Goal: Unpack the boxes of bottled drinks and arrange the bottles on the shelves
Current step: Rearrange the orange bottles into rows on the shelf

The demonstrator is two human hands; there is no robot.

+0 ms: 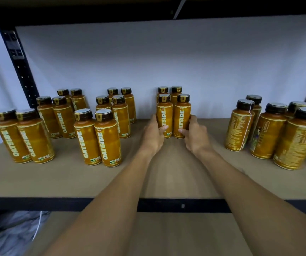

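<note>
Two orange bottles with dark caps stand side by side at the middle of the brown shelf (167,178). My left hand (153,136) grips the left bottle (164,113) low down, thumb across its front. My right hand (194,136) grips the right bottle (182,112) the same way. Two more bottles (169,90) stand right behind this pair, near the white back wall.
Paired rows of the same bottles stand at the far left (24,137) and centre left (98,137). A looser cluster (270,130) with labels turned away fills the right. A black upright (22,67) bounds the left. A lower shelf (176,235) lies below.
</note>
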